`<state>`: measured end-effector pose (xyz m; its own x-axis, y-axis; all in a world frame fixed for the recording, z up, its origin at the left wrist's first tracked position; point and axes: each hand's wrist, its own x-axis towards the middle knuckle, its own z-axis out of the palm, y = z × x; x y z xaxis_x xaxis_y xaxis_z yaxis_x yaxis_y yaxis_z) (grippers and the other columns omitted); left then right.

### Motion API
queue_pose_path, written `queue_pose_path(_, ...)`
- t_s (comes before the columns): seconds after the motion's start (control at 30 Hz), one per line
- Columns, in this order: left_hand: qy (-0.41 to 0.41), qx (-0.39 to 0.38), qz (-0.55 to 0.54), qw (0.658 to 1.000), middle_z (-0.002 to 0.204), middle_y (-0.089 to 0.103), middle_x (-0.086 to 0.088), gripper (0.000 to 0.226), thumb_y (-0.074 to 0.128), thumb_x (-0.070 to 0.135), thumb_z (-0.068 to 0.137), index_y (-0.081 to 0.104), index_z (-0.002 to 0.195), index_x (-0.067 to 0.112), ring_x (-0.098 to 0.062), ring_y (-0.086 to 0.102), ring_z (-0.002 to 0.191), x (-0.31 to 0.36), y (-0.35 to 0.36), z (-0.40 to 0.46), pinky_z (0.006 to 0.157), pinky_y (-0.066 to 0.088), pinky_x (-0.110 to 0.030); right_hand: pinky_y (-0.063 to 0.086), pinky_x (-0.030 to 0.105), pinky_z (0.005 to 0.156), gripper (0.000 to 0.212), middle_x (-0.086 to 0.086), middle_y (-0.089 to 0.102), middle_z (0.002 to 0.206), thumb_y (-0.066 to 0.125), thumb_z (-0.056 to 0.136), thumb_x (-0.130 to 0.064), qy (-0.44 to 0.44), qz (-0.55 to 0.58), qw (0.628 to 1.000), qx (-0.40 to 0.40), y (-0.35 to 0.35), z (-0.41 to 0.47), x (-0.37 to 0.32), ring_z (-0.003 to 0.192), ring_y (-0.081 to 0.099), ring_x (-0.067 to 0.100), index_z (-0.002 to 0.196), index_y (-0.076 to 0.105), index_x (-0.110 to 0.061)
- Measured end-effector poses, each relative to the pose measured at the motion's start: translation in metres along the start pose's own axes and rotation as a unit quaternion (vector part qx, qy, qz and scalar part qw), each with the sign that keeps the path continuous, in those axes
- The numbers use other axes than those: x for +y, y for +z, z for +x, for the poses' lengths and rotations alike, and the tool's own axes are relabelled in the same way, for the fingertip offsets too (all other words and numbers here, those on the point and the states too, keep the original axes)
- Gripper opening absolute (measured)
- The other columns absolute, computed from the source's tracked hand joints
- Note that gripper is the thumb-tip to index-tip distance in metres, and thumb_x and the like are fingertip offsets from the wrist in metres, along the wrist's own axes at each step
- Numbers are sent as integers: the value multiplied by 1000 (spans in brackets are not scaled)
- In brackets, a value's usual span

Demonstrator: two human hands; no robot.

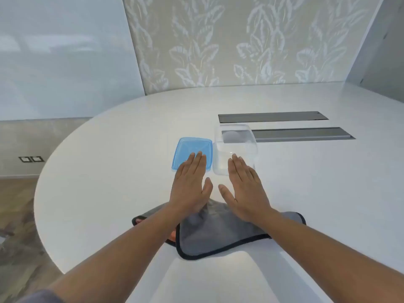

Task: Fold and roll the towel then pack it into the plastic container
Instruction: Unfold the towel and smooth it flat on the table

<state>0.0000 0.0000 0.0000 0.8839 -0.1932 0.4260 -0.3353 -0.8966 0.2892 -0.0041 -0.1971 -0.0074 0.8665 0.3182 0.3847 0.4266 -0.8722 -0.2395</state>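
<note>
A grey towel (216, 234) with a dark hem lies crumpled on the white table (109, 193), near the front edge. My left hand (190, 184) and my right hand (244, 191) hover flat, palms down, above the towel's far side, fingers straight and together, holding nothing. Just beyond the fingertips stands a clear plastic container (236, 147), lidless. Its blue lid (192, 150) lies flat to the left of it, partly behind my left fingers. My forearms cover parts of the towel.
Two dark grey cable hatches (273, 117) (303, 134) are set into the table behind the container. The table's rounded edge curves off at the left, with floor below. A patterned wall stands at the back.
</note>
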Motion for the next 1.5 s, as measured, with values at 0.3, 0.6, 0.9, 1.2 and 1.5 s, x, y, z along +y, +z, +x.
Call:
queue_pose_path(0.3,-29,-71,-42,996,164,36,0,61,40,38,101,37,157,13,-16,20,155,-15,29,-29,124,12,-31,8,28,122,76,2,13,171,24,101,-59,15,50,996,-75,19,-19,7,157,12,15,162,19,-15)
queue_pose_path(0.6,-90,-98,-92,987,146,58,4,52,45,47,99,56,142,21,-16,50,135,-23,35,-44,113,33,-31,42,35,105,53,-4,63,141,44,99,-52,73,122,983,-114,26,-28,14,129,55,18,139,60,-21)
queue_pose_path(0.9,-112,-53,-175,977,95,62,25,12,61,42,94,70,98,34,-1,55,95,-26,35,-43,86,45,-26,52,38,86,25,-10,73,107,64,89,-38,8,165,986,28,23,-36,13,97,62,15,103,77,-21)
queue_pose_path(1.2,-203,-14,-274,940,99,64,22,31,73,51,78,56,101,38,6,59,97,-26,29,-43,77,44,-15,46,35,92,74,-26,55,119,58,70,-88,-37,121,966,-226,2,-41,12,107,47,4,125,62,-40)
queue_pose_path(1.5,-264,-79,-430,860,94,70,24,24,81,48,81,72,98,33,-11,66,104,-29,3,-38,85,54,-25,39,36,103,100,-19,47,142,58,62,-86,-89,37,963,-250,1,-48,0,117,44,15,150,36,-44)
